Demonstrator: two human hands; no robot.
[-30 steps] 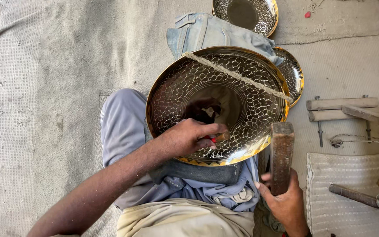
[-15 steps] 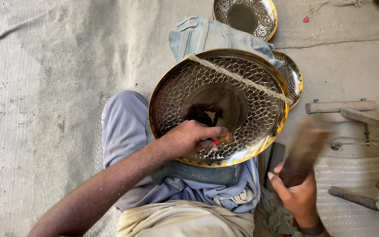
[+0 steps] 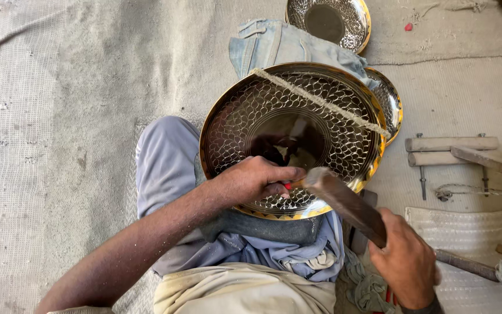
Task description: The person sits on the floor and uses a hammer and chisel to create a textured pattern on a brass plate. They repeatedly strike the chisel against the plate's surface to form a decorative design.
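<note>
The right hand point(image 3: 407, 264), clenched on the wooden mallet point(image 3: 344, 203), has swung its head in from four o'clock onto the punch pinched in the left hand point(image 3: 257, 181), striking the patterned brass tray point(image 3: 291, 136) on the lap.

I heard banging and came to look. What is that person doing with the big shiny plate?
A person sits on the floor with a big patterned brass plate propped on their lap. The left hand holds a small tool against the plate, and the right hand grips a wooden mallet whose head meets that tool. More plates lie behind.
</note>
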